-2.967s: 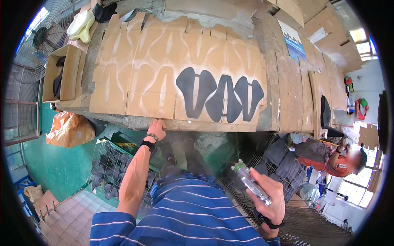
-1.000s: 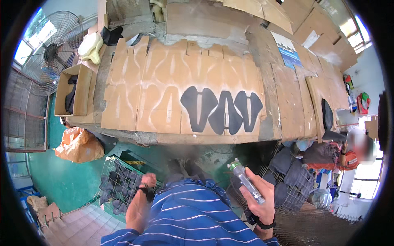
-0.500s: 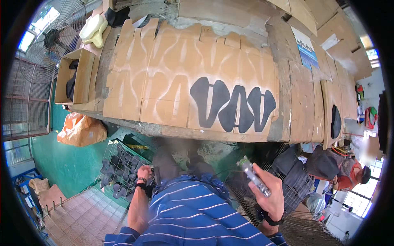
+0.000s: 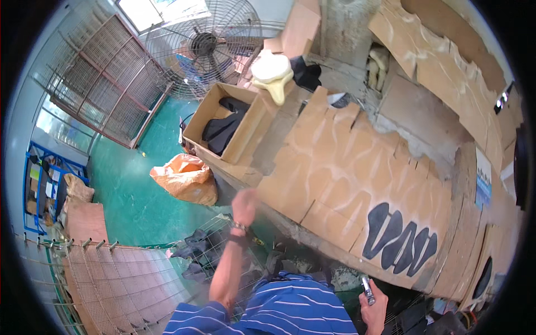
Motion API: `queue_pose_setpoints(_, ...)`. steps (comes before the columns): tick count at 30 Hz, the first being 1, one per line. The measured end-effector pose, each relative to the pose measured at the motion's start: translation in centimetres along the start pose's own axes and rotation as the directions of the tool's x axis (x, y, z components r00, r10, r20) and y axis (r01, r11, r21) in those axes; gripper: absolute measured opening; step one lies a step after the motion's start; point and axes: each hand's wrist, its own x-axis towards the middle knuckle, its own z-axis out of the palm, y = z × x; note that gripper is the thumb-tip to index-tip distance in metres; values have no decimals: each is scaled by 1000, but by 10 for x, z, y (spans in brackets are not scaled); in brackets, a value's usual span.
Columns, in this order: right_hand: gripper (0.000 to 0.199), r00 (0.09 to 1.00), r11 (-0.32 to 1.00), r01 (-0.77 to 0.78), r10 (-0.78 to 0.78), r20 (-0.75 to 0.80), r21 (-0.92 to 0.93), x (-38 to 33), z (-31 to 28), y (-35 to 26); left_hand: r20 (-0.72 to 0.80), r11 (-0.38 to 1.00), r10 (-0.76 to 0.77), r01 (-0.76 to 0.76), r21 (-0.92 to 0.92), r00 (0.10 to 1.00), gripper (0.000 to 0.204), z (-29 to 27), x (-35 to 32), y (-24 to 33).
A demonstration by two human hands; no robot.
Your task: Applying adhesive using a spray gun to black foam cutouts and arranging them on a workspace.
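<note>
The right hand [image 4: 376, 308] holds a short silver tool [image 4: 368, 290] just off the near edge of the desk [image 4: 267, 146], with its fingers closed around the barrel. The tool's long axis runs mostly near to far; its far end leans slightly left. The left hand [image 4: 244, 206] is over the desk's near edge, towards the left; it is blurred, so I cannot tell whether its fingers are spread or pressed together.

Three flat black pads [image 4: 376, 224] lie close together in a slanting row at the near right part of a brown cardboard sheet [image 4: 329, 173]. Each pad's long axis tilts from near left to far right. The desk's near edge stands between the pads and the right hand.

Pale curved outlines mark the sheet. On its left, a cardboard box [image 4: 245, 142] contains dark pieces [image 4: 226, 125], and a cream saddle-shaped form [image 4: 272, 68] sits beyond it. An orange sack [image 4: 187, 180] stands on the green floor [image 4: 125, 167]. The left forearm crosses in front of a wire basket with dark pieces, partly hiding it.
</note>
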Motion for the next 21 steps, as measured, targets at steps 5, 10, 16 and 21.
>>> queue_pose_setpoints(5,53,1000,1000,-10,10,7,-11,14,28,-59,-143,985,106,-84,152,984,11,-52,173,-3)
queue_pose_setpoints(10,54,997,999,-18,20,-79,28,10,63,-83,31,861,8,-22,508,999,17,-79,296,-75)
queue_pose_setpoints(16,46,995,997,-59,62,-73,50,-3,90,-112,200,585,-292,9,811,935,51,-49,328,-89)
queue_pose_setpoints(21,45,991,991,-113,118,-60,72,2,102,-126,197,652,-158,-48,757,968,12,-55,336,-112)
